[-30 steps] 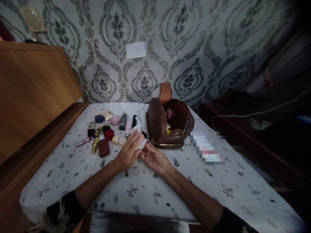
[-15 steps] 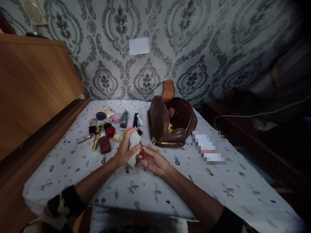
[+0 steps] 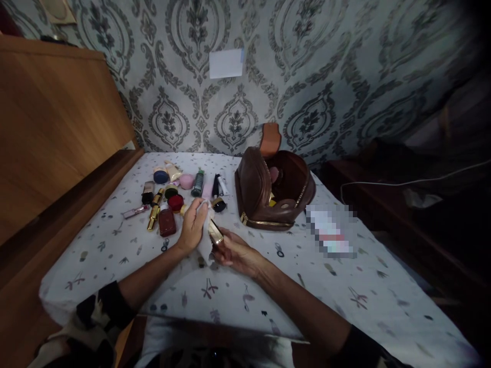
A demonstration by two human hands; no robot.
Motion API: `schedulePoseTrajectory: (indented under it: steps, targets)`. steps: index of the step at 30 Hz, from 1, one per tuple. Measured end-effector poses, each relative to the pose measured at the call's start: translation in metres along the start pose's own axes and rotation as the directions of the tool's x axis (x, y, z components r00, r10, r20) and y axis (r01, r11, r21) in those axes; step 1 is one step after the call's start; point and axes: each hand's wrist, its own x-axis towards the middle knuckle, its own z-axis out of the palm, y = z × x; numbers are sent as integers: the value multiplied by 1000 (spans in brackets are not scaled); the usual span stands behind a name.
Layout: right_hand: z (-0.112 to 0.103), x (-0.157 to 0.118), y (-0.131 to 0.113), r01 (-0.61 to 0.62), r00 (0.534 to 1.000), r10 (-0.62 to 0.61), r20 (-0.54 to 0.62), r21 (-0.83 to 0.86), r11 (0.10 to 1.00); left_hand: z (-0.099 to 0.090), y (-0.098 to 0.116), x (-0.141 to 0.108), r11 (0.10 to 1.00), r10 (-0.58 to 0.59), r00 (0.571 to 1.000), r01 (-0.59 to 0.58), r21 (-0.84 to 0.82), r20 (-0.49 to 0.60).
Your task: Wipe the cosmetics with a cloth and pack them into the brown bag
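My left hand (image 3: 193,225) is closed around a crumpled white cloth or tissue (image 3: 206,251) above the table's near middle. In my right hand (image 3: 236,251) is a small gold, shiny cosmetic case (image 3: 215,232), its kind too small to tell, held against the white material. Just beyond my hands lies a round black jar (image 3: 219,204). To the left are a dark red bottle (image 3: 167,222), a red round jar (image 3: 175,203) and gold tubes (image 3: 153,217). An unzipped brown cosmetic bag (image 3: 255,191) stands to the right, with a few items inside.
Further back sit a green bottle (image 3: 198,183), a pink round container (image 3: 186,181) and a blue-lidded jar (image 3: 160,176). A blurred-out flat item (image 3: 330,230) lies right of the bag. Wooden furniture (image 3: 57,112) borders the left side, and a patterned wall (image 3: 169,66) rises behind.
The gold case has turned in my right hand and shows more of its shiny surface. My left hand has shifted slightly left with the white material, uncovering the black jar.
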Motion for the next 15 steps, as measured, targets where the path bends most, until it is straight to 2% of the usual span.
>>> schedulePoseTrajectory:
  steps: [3, 5, 9, 12, 15]
  targets:
    - [1, -1, 0, -13, 998, 14, 64, -15, 1000, -1, 1, 1, 999, -26, 1000, 26, -34, -15]
    - [1, -2, 0, -15, 996, 18, 88, -26, 1000, -1, 3, 0, 1000, -2, 1000, 1, -15, -22]
    - [3, -4, 0, 0, 997, 2, 77, -26, 1000, 0, 3, -1, 999, 46, 999, -46, 23, -9]
    - [4, -4, -1, 47, 997, -49, 65, 25, 999, 1, -2, -3, 998, 54, 997, -56, 37, 54]
    - [4, -4, -4, 101, 994, -105, 39, 80, 992, 0, -10, -4, 990, 102, 980, -117, 78, 172]
